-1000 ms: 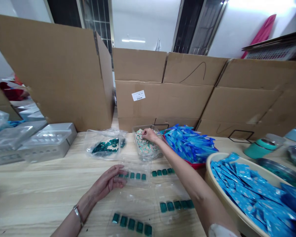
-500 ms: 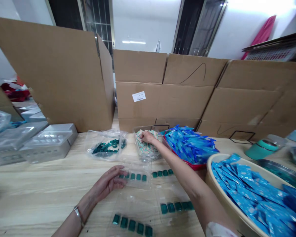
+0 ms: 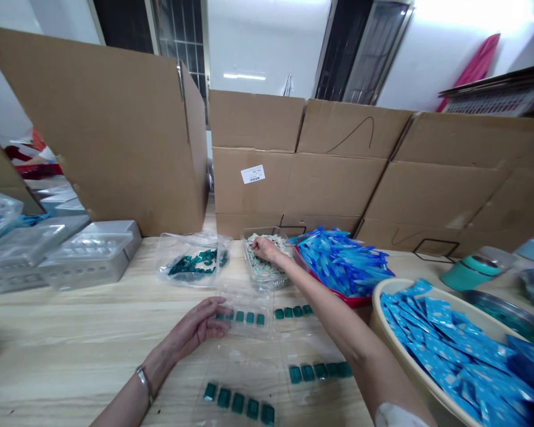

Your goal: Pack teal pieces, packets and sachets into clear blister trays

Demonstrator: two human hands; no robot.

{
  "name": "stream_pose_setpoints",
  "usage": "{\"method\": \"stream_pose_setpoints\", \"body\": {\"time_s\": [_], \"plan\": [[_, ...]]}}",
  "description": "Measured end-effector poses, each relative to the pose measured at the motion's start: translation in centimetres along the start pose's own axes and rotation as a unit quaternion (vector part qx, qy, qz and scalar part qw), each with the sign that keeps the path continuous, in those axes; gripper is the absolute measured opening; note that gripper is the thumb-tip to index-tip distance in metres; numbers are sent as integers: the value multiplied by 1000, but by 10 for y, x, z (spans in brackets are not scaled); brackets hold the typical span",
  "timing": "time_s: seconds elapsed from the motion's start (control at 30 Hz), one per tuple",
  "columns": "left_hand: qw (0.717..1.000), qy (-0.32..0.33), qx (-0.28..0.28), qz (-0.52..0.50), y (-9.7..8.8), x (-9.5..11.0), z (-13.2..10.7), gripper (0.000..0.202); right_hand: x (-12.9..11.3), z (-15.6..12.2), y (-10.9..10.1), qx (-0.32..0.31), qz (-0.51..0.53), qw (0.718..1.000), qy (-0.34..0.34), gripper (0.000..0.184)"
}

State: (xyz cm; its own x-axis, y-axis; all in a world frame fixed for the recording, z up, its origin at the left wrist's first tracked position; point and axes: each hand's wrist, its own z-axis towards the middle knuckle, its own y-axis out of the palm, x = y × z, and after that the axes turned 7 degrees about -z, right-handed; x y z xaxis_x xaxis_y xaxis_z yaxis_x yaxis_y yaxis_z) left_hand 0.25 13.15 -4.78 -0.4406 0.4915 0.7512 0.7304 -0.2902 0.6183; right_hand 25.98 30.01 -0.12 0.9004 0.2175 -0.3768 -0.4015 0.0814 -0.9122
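Note:
My left hand (image 3: 203, 320) has curled fingers and thumb at the left end of a clear plastic tray (image 3: 249, 332), which holds a row of dark green square pieces (image 3: 250, 319). Farther back, my right hand (image 3: 267, 249) dips into a clear plastic tub (image 3: 267, 283) of small pale pink and mint pieces (image 3: 273, 270). Its fingers are drawn together, and whatever is between the fingertips is hidden. Nearer me lie more clear sheets with green squares (image 3: 238, 404) and another row of green squares (image 3: 320, 371), partly behind my right forearm.
A clear bag of green pieces (image 3: 196, 264) lies left of the tub. On the right are a red basket (image 3: 356, 301) of blue slim packets and a cream basin (image 3: 382, 332) of blue sachets. Cardboard (image 3: 293, 184) walls the back; grey plastic boxes (image 3: 91, 255) stand left.
The view has shifted very slightly. Both hands stay in the same places, the left at the tray and the right in the tub.

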Motion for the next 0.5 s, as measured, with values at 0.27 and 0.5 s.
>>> {"method": "stream_pose_setpoints", "body": {"time_s": [0.27,0.5], "plan": [[1000,4,-9,3,0,1,-1,30,21,-2,-23,-49,69,995,52,8],[1000,6,-6,-4,-1,0,0,31,8,-6,-13,-53,-22,997,48,9]]}}
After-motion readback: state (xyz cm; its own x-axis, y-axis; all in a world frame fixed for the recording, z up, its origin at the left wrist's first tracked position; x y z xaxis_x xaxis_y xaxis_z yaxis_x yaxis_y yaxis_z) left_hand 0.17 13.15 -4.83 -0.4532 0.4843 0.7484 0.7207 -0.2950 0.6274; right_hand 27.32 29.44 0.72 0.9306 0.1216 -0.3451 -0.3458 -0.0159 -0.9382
